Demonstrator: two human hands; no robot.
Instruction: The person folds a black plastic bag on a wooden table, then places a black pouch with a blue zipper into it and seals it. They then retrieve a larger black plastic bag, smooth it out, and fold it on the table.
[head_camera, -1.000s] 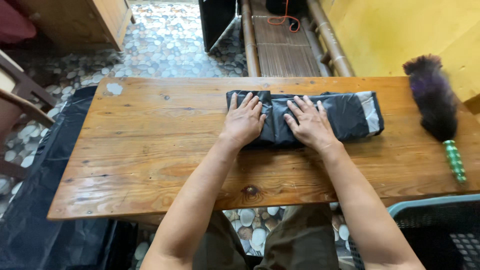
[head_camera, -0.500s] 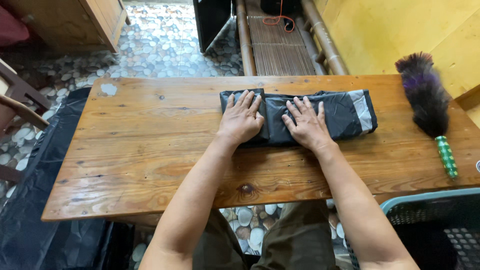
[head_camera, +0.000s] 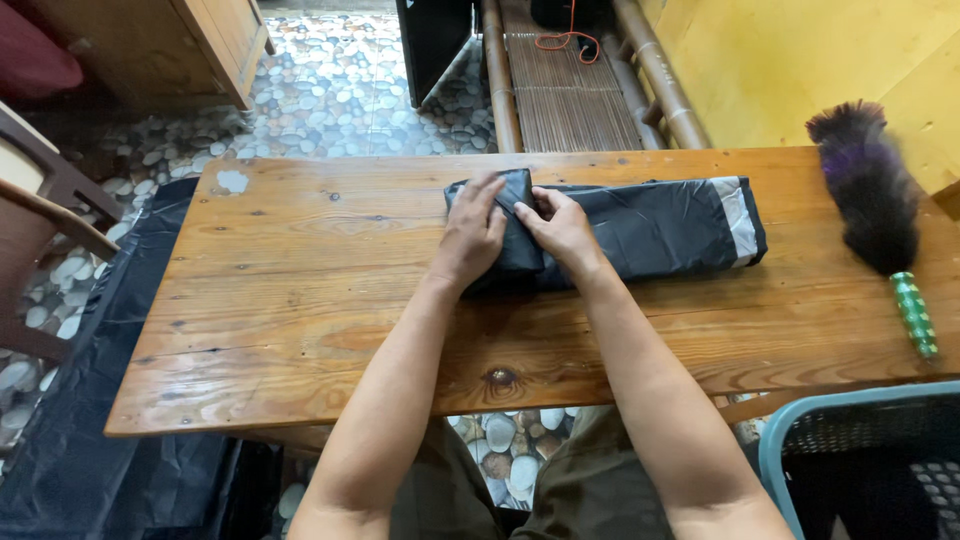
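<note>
Left hand and right hand each grip, fingers pinching, the dark folded garment's left end

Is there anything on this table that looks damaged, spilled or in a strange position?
Nothing serious stands out. The wooden table has a pale, worn patch near its far left corner. The dark folded garment lies flat under the left hand and right hand. The feather duster lies near the right edge.
</note>
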